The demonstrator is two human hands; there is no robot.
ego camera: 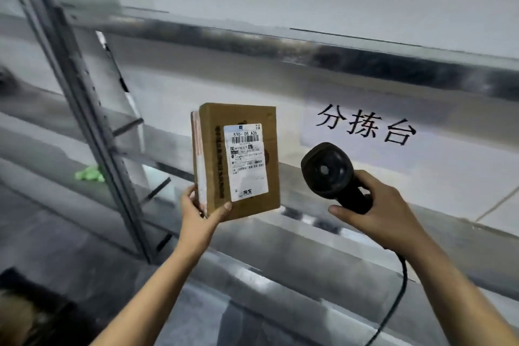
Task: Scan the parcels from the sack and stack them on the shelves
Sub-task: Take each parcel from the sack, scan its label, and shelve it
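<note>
My left hand (200, 212) pinches the cardboard parcel (214, 154) by its lower corner; it stands upright above my fingers, label (246, 161) facing me. My right hand (386, 212) clenches the black scanner (328, 171), its head just beside the parcel. Beyond my fingertips, metal shelves (309, 49).
</note>
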